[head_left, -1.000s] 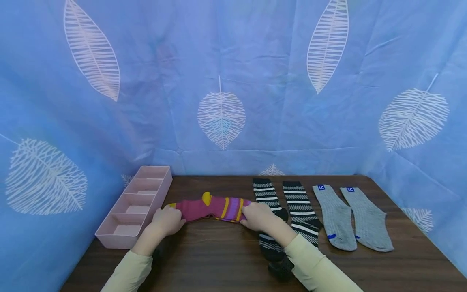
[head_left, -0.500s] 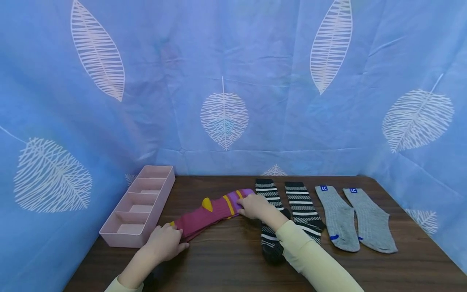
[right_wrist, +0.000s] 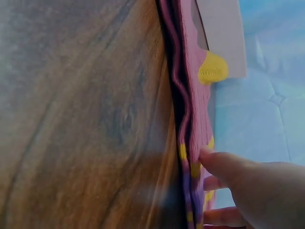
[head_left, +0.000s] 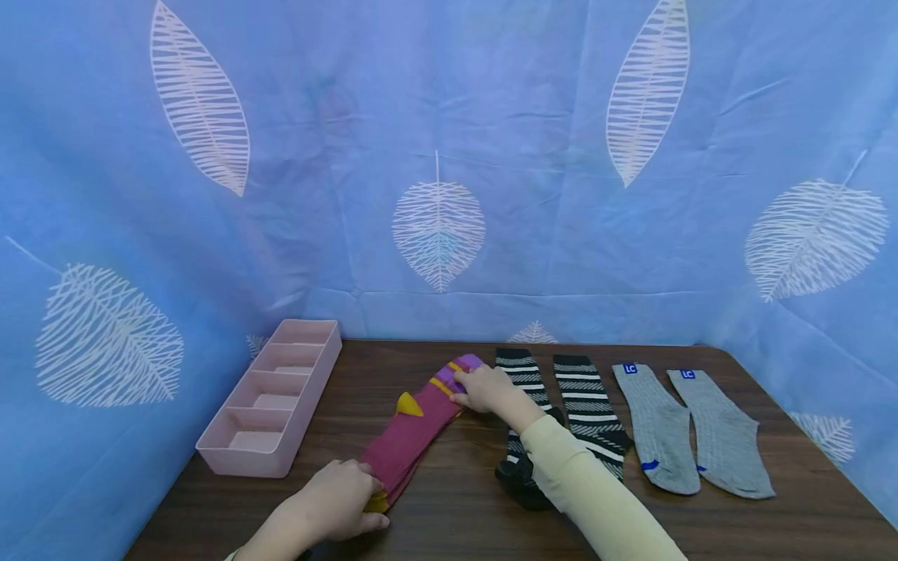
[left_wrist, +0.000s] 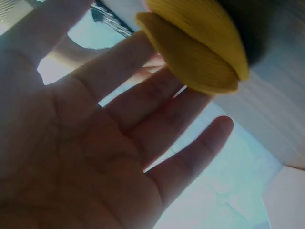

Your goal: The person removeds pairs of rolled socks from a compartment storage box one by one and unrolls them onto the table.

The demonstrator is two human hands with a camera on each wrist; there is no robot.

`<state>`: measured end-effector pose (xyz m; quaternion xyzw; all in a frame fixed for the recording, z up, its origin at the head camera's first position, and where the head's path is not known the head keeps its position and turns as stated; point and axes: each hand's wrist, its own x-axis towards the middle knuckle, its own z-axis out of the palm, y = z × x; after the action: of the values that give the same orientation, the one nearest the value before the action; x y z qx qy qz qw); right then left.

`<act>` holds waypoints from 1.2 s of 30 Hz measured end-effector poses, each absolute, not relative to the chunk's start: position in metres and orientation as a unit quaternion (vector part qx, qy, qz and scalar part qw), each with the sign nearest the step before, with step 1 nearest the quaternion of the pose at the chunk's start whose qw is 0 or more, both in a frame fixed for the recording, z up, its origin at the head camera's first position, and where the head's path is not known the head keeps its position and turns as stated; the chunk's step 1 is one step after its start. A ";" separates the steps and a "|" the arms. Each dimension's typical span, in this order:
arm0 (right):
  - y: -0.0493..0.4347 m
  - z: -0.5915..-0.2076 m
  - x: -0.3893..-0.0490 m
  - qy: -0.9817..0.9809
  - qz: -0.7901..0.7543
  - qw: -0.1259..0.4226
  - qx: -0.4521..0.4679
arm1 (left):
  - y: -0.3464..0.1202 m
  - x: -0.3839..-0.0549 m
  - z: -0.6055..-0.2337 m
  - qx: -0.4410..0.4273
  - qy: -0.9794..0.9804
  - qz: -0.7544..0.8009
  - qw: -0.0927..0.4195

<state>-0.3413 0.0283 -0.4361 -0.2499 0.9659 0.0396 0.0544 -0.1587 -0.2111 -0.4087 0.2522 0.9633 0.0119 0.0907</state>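
Observation:
A pair of maroon socks (head_left: 410, 440), one laid on the other, slants across the table; it has yellow heels and toes and purple-striped cuffs. My left hand (head_left: 340, 499) is at the toe end, its fingers extended. In the left wrist view, that hand's fingertips (left_wrist: 202, 98) touch the yellow toes (left_wrist: 205, 52). At the cuff end my right hand (head_left: 487, 389) rests its fingertips on the striped part. From the right wrist, the thumb (right_wrist: 214, 160) of that hand touches the upper sock, whose yellow heel (right_wrist: 213, 68) sticks up.
A pink box (head_left: 277, 425) with several compartments stands on the left of the table (head_left: 449, 514). Two black-and-white striped socks (head_left: 585, 397) lie partly under the right forearm. Further right are two grey socks (head_left: 730, 444). A blue leaf-patterned cloth (head_left: 337, 156) hangs behind.
The maroon socks have swung from lying crosswise to slanting, toes toward me. My left hand has moved nearer and to the right with the toe end, while the right stays at the cuffs.

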 end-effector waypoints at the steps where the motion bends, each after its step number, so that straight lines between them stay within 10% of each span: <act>1: 0.028 -0.437 -0.343 0.966 0.039 0.054 -0.250 | -0.209 -0.157 -0.408 0.259 0.961 0.016 0.097; 26: 0.043 -0.439 -0.384 0.939 -0.036 0.117 -0.322 | -0.144 -0.161 -0.418 0.396 0.896 0.053 0.193; 36: 0.046 -0.432 -0.397 0.928 -0.035 0.122 -0.350 | -0.120 -0.173 -0.410 0.414 0.899 -0.003 0.146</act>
<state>-0.3967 0.0464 -0.4317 -0.3499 0.9282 -0.0347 0.1218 -0.1734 -0.1204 -0.4098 0.4135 0.8987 -0.0029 0.1464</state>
